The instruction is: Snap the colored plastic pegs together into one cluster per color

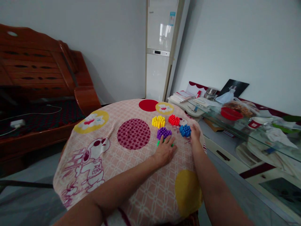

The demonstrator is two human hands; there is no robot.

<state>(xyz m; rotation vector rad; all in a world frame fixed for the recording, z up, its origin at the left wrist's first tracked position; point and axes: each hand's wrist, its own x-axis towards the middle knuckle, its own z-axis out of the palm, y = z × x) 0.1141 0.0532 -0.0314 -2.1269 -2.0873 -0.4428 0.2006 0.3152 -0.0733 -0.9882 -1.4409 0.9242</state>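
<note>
Small coloured pegs stand grouped by colour on the cloth-covered table. My left hand (166,151) lies spread over the green pegs (158,143), which it mostly hides. Just beyond its fingertips is the purple cluster (164,133). My right hand (195,134) is beside the blue cluster (185,131), on its right side; its fingers are partly curled and I cannot tell if they touch the pegs. Farther back sit the yellow cluster (158,121) and the red cluster (174,120). What the pegs are exactly is too small to make out.
A patterned pink cloth (141,166) covers the round table. To the right stands a glass-topped cabinet (249,135) holding papers (182,96), a red bowl (231,113) and a paper cup (255,123). A wooden bench (35,69) is at left, a tall white air conditioner (156,75) behind.
</note>
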